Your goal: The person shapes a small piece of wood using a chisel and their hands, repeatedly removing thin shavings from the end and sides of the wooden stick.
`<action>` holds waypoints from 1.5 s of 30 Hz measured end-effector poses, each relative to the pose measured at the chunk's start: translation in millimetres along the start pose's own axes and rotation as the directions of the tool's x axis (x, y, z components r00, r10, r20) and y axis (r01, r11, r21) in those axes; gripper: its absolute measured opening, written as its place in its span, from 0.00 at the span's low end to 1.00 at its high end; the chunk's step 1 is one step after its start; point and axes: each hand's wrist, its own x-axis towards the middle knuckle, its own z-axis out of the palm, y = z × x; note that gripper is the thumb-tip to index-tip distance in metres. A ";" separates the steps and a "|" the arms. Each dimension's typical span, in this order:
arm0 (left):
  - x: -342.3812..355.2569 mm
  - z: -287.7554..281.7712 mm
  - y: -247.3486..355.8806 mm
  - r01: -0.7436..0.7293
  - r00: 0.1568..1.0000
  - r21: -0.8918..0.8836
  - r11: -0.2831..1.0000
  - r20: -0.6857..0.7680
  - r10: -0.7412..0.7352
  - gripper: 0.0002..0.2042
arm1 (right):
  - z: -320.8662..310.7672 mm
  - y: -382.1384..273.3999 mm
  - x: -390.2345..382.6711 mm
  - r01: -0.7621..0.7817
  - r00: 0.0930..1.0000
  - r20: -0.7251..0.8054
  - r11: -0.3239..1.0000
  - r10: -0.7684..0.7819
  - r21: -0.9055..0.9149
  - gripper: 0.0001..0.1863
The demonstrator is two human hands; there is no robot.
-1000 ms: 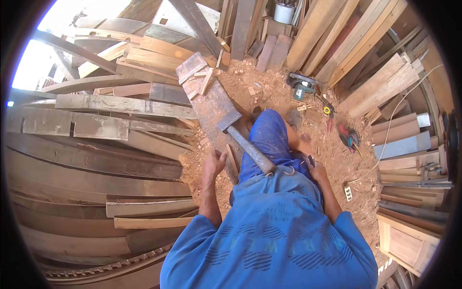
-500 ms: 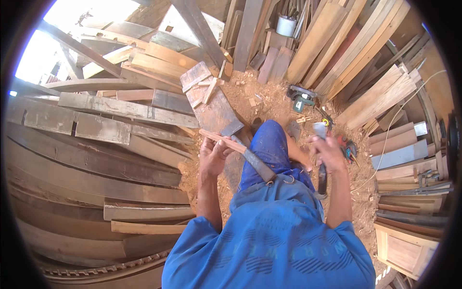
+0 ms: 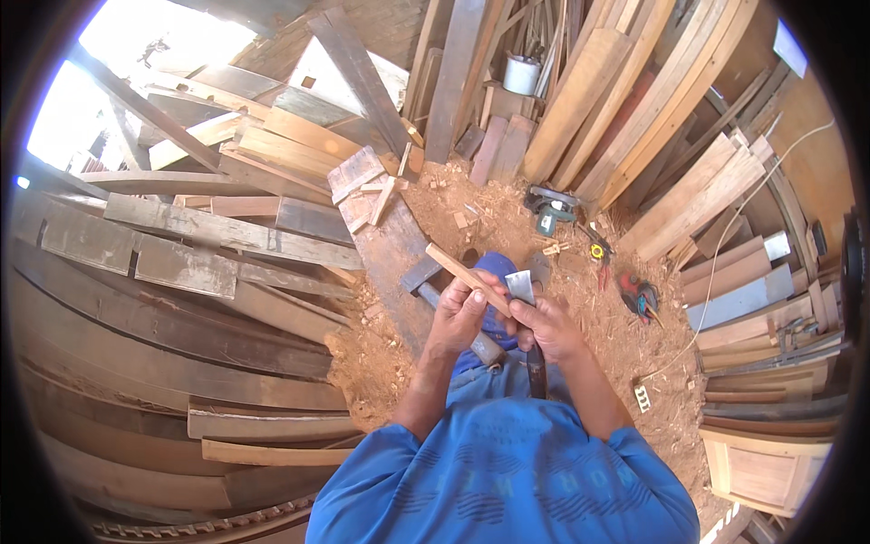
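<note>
A short reddish-brown wooden strip (image 3: 453, 266) slants over my lap, pinched between the thumb and fingers of my left hand (image 3: 459, 321). Close beside it, my right hand (image 3: 549, 328) is closed round a chisel (image 3: 520, 286) with a wide flat blade pointing up and a dark handle hanging below. The right thumb meets the strip's lower end, so both hands are together. Beneath them a hammer (image 3: 485, 348) rests with its dark head over the board and its handle toward my lap, partly hidden by my left hand.
A worn plank (image 3: 385, 245) with offcuts (image 3: 384, 199) at its far end lies in front of me. Beyond stand a green power tool (image 3: 553, 216), a yellow tape measure (image 3: 597, 251) and red-handled tools (image 3: 639, 295) on shavings. Stacked boards (image 3: 199, 340) fill the left; upright planks (image 3: 580, 109) lean behind.
My right hand has come in leftward with the chisel to meet the strip. My left hand has moved right, bringing the strip over my lap. The view has shifted slightly.
</note>
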 end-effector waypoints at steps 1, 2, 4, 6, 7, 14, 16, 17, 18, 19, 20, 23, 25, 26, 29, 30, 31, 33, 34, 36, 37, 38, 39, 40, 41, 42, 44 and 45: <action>3.7 0.1 -0.5 -0.028 0.999 0.042 0.999 -0.036 0.029 0.12 | -3.7 11.6 3.4 0.087 0.994 -0.051 0.990 -0.094 -0.112 0.14; 6.0 0.4 2.5 -0.001 0.996 0.084 0.996 -0.091 0.009 0.11 | -8.1 19.4 4.6 0.167 0.977 -0.095 0.960 -0.192 -0.223 0.14; 8.5 0.1 11.6 0.043 0.979 0.155 0.987 -0.204 -0.011 0.11 | -17.3 20.4 5.4 0.142 0.962 -0.193 0.957 -0.193 -0.251 0.13; 8.4 -7.9 21.0 0.114 0.977 0.222 0.968 -0.201 -0.069 0.14 | -15.8 18.1 10.2 0.111 0.930 -0.344 0.992 -0.127 -0.064 0.13; 9.5 -14.4 22.9 0.119 0.983 0.215 0.969 -0.163 -0.085 0.15 | -19.1 11.6 14.7 0.180 0.918 -0.362 0.983 -0.164 0.013 0.12; 14.3 13.9 41.6 0.229 0.949 0.586 0.777 -0.313 -0.044 0.21 | 60.8 -19.3 6.9 -0.065 0.998 0.045 0.873 0.049 0.483 0.09; 11.5 13.9 43.8 0.229 0.940 0.683 0.694 -0.340 0.025 0.20 | 85.2 -15.7 -9.8 -0.162 0.983 0.149 0.876 0.105 0.455 0.09; 9.6 8.6 55.7 0.300 0.940 0.618 0.726 -0.321 -0.115 0.20 | 88.9 -15.4 -13.2 -0.168 0.982 0.159 0.869 0.104 0.465 0.09; 7.6 8.5 64.0 0.375 0.924 0.552 0.744 -0.289 -0.251 0.20 | 90.8 -14.4 -15.8 -0.173 0.980 0.169 0.862 0.103 0.477 0.09; 0.4 21.0 62.2 0.315 0.938 0.724 0.614 -0.336 -0.085 0.20 | 90.4 -13.2 -18.7 -0.161 0.984 0.145 0.881 0.106 0.446 0.09; -3.2 23.4 63.2 0.280 0.951 0.757 0.590 -0.304 -0.061 0.20 | 88.7 -13.0 -21.3 -0.148 0.987 0.124 0.900 0.105 0.410 0.09; -9.1 31.3 68.9 0.243 0.967 0.814 0.528 -0.244 -0.070 0.21 | 87.2 -17.9 -27.6 -0.097 0.994 0.075 0.923 0.075 0.371 0.09; -14.2 37.2 64.4 0.226 0.971 0.775 0.591 -0.224 -0.079 0.20 | 83.9 -19.8 -30.6 -0.073 0.997 0.050 0.931 0.059 0.359 0.09; -17.7 39.2 62.6 0.219 0.973 0.755 0.619 -0.215 -0.081 0.20 | 83.1 -19.6 -32.0 -0.071 0.997 0.043 0.934 0.059 0.349 0.09; -26.2 36.3 53.8 0.238 0.967 0.795 0.557 -0.247 -0.061 0.19 | 81.6 -17.8 -33.4 -0.075 0.997 0.022 0.941 0.071 0.330 0.09; -29.7 35.5 50.6 0.230 0.968 0.822 0.521 -0.248 -0.036 0.19 | 81.6 -17.5 -33.3 -0.077 0.997 0.019 0.944 0.075 0.321 0.09; -37.9 37.8 43.8 0.221 0.972 0.847 0.483 -0.235 -0.032 0.18 | 79.9 -15.9 -38.4 -0.066 0.997 -0.016 0.948 0.074 0.312 0.09; -43.7 42.4 45.1 0.352 0.931 0.720 0.598 -0.336 -0.144 0.17 | 81.7 -18.0 -40.2 -0.062 0.996 -0.046 0.951 0.080 0.302 0.09; -45.9 37.5 39.4 0.342 0.935 0.709 0.616 -0.322 -0.149 0.17 | 82.1 -23.2 -40.5 -0.064 0.995 -0.056 0.946 0.087 0.319 0.09; -46.3 42.3 40.7 0.324 0.942 0.748 0.579 -0.312 -0.123 0.17 | 78.8 -16.5 -40.9 -0.045 0.997 -0.040 0.943 0.062 0.329 0.09; -45.1 46.8 40.0 0.249 0.961 0.737 0.629 -0.271 -0.062 0.17 | 80.8 -18.3 -41.5 -0.013 0.997 -0.070 0.951 0.036 0.309 0.08; -48.5 42.2 40.2 0.340 0.938 0.667 0.663 -0.292 -0.187 0.14 | 83.4 -22.2 -44.0 0.020 0.995 -0.100 0.957 0.009 0.290 0.08; -79.9 17.1 5.7 0.013 0.994 0.912 0.409 0.032 -0.102 0.12 | 74.2 -23.4 -55.3 0.175 0.977 -0.160 0.951 -0.137 0.254 0.08; -105.1 30.6 -3.7 0.098 0.961 0.887 0.451 0.034 -0.275 0.08 | 62.3 -32.7 -63.0 0.345 0.927 -0.226 0.915 -0.298 0.207 0.09; -123.6 29.1 -5.3 0.168 0.965 0.887 0.430 -0.059 -0.254 0.09 | 80.1 -65.0 -81.1 0.421 0.902 -0.236 0.854 -0.360 0.305 0.08; -130.1 12.4 -0.6 0.315 0.943 0.801 0.510 -0.201 -0.267 0.10 | 79.0 -74.7 -85.0 0.400 0.915 -0.164 0.879 -0.368 0.259 0.06; -107.3 -1.8 27.2 0.571 0.799 0.391 0.722 -0.465 -0.380 0.13 | 69.8 -64.7 -68.5 0.234 0.957 -0.222 0.948 -0.185 0.217 0.07; -92.5 -9.4 24.1 0.388 0.886 0.403 0.829 -0.410 -0.215 0.17 | 62.1 -48.6 -57.9 0.178 0.971 -0.196 0.958 -0.134 0.225 0.10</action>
